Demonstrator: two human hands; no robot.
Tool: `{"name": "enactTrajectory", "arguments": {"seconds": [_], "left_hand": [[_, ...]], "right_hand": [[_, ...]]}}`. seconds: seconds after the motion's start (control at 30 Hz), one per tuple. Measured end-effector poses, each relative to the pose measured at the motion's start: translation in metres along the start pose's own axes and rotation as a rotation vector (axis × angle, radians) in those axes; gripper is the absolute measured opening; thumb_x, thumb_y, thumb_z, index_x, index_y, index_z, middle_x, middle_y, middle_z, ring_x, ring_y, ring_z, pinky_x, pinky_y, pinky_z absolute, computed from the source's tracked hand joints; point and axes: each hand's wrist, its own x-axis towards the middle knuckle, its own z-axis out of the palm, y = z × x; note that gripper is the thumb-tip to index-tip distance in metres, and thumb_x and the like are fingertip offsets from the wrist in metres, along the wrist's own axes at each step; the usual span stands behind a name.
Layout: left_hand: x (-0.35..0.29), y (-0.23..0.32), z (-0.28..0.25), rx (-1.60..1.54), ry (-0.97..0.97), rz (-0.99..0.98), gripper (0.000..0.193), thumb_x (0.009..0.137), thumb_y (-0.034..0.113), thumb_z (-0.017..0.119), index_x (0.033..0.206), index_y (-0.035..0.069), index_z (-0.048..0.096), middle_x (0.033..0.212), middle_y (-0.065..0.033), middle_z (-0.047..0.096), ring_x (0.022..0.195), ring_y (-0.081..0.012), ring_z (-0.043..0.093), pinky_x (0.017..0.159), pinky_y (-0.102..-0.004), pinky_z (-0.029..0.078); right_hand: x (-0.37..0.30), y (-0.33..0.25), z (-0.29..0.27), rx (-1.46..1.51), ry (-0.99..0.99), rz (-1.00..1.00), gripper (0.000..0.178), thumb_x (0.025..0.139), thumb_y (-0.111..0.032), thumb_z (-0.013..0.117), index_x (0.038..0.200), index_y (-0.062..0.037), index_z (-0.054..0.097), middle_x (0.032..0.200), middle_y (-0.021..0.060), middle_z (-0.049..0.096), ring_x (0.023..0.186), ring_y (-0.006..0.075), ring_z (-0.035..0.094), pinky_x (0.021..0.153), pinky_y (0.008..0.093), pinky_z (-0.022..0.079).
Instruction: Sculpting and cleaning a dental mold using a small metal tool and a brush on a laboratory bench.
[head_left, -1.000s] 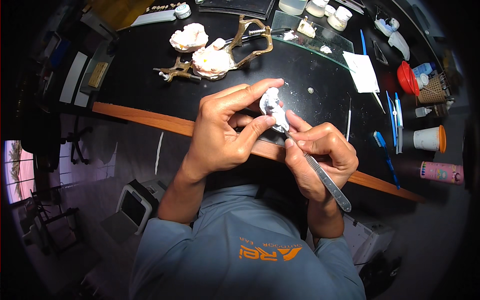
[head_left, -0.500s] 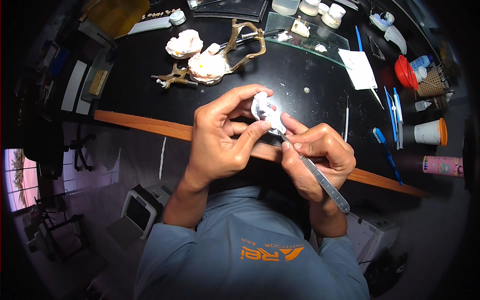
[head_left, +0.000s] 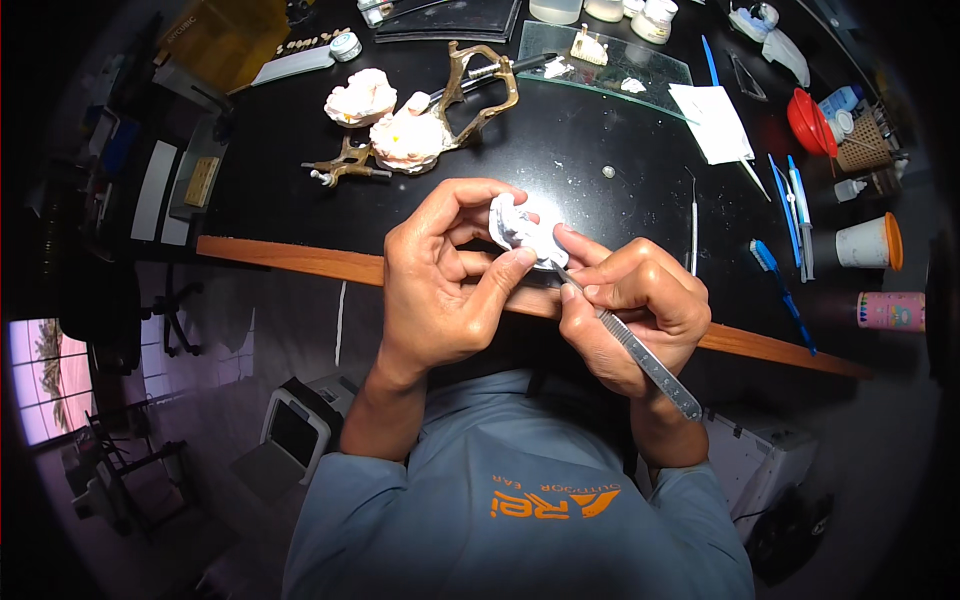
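A small white dental cast (head_left: 517, 228), lumpy and curved, is held up over the table's front edge by my left hand (head_left: 437, 280). The thumb presses its lower side and the index finger curls over its top; part of it is hidden behind these fingers. My right hand (head_left: 645, 305) grips a metal scalpel (head_left: 652, 370) like a pen. The flat grey handle slants down to the right past the palm. Its tip touches, or is very close to, the cast's lower right edge. My right index finger reaches up beside the cast.
Beyond my hands lie a brass articulator (head_left: 485, 95) and pinkish plaster casts (head_left: 408, 140). A glass slab (head_left: 655, 85) carries a small tooth model (head_left: 588, 45). To the right are a blue toothbrush (head_left: 778, 285), a probe (head_left: 694, 225), a red bowl (head_left: 808, 122) and an orange-lidded cup (head_left: 865, 245).
The view has shifted slightly. The cast has tilted a little in my left hand, showing more of its face. The scalpel stays at its lower right edge.
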Motion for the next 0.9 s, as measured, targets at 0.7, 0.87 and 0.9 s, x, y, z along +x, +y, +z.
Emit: {"name": "enactTrajectory", "arguments": {"seconds": [0.7, 0.87, 0.9], "left_hand": [[-0.0011, -0.0016, -0.0022, -0.052, -0.027, 0.019, 0.041, 0.09, -0.016, 0.07, 0.127, -0.01, 0.054, 0.118, -0.0197, 0.067, 0.116, -0.0197, 0.069, 0.091, -0.0291, 0.065], [-0.0026, -0.0021, -0.0008, -0.062, -0.002, 0.02, 0.041, 0.09, -0.016, 0.07, 0.127, -0.01, 0.055, 0.118, -0.0195, 0.068, 0.115, -0.0197, 0.07, 0.091, -0.0288, 0.065], [-0.0029, -0.0022, -0.0006, -0.059, 0.001, 0.022, 0.041, 0.09, -0.016, 0.07, 0.127, -0.01, 0.055, 0.117, -0.0195, 0.068, 0.114, -0.0198, 0.07, 0.091, -0.0287, 0.065]], "right_hand": [[-0.0012, -0.0001, -0.0034, 0.032, -0.005, -0.021, 0.018, 0.075, 0.01, 0.077, 0.071, 0.0026, 0.062, 0.075, 0.0138, 0.068, 0.072, 0.0179, 0.073, 0.094, 0.0511, 0.065], [-0.0006, -0.0001, -0.0015, 0.028, 0.005, -0.035, 0.019, 0.074, 0.011, 0.077, 0.07, 0.0022, 0.061, 0.074, 0.0125, 0.067, 0.071, 0.0178, 0.073, 0.094, 0.0506, 0.066], [-0.0011, 0.0002, -0.0023, 0.028, 0.006, -0.034, 0.019, 0.074, 0.011, 0.077, 0.07, 0.0022, 0.061, 0.074, 0.0125, 0.067, 0.071, 0.0178, 0.073, 0.094, 0.0506, 0.066]]}}
